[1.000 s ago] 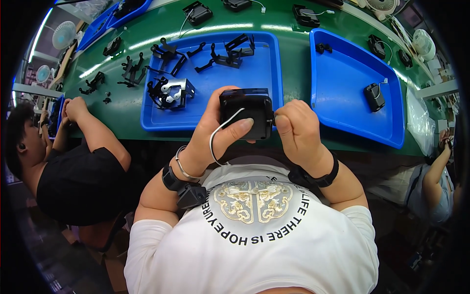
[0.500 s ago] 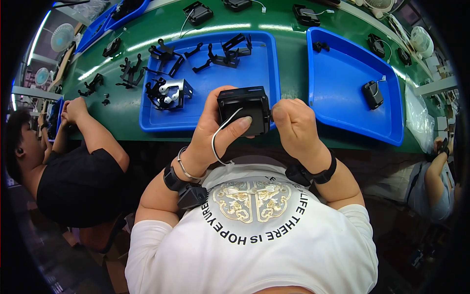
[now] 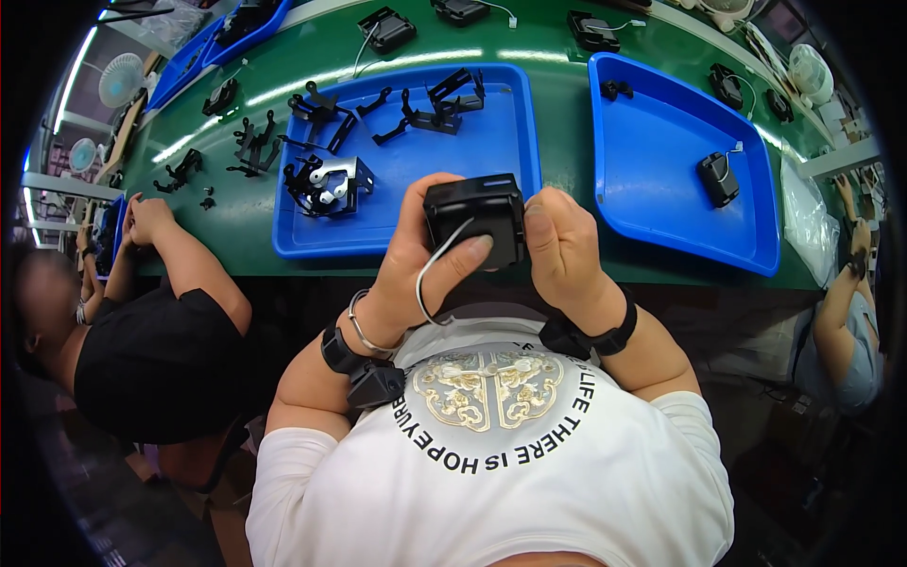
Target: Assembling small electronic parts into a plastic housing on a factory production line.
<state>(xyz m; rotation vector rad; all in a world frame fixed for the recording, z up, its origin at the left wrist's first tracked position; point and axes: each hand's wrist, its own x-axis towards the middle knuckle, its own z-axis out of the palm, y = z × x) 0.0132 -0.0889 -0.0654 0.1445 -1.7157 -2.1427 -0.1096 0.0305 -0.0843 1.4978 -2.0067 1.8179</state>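
My left hand (image 3: 404, 269) is closed around a black box-shaped device (image 3: 475, 210), thumb pressed across its near face. A white cable (image 3: 422, 286) comes out by the thumb and curves down toward my wrist. The device is held up in front of me, just over the bench's near edge. Against its right side, my right hand (image 3: 567, 248) is closed, thumb over curled fingers. Whatever those fingers pinch, if anything, is hidden.
A blue tray (image 3: 501, 123) beyond my left hand holds black brackets and a silver bracket (image 3: 345, 180). The right blue tray (image 3: 652, 236) holds another cabled black device (image 3: 718, 180) and a small black part (image 3: 617, 90). A co-worker's hands (image 3: 146, 219) are at left.
My right hand has turned slightly at the wrist and now sits closer against the device. The device has tilted a little. My left hand keeps its hold.
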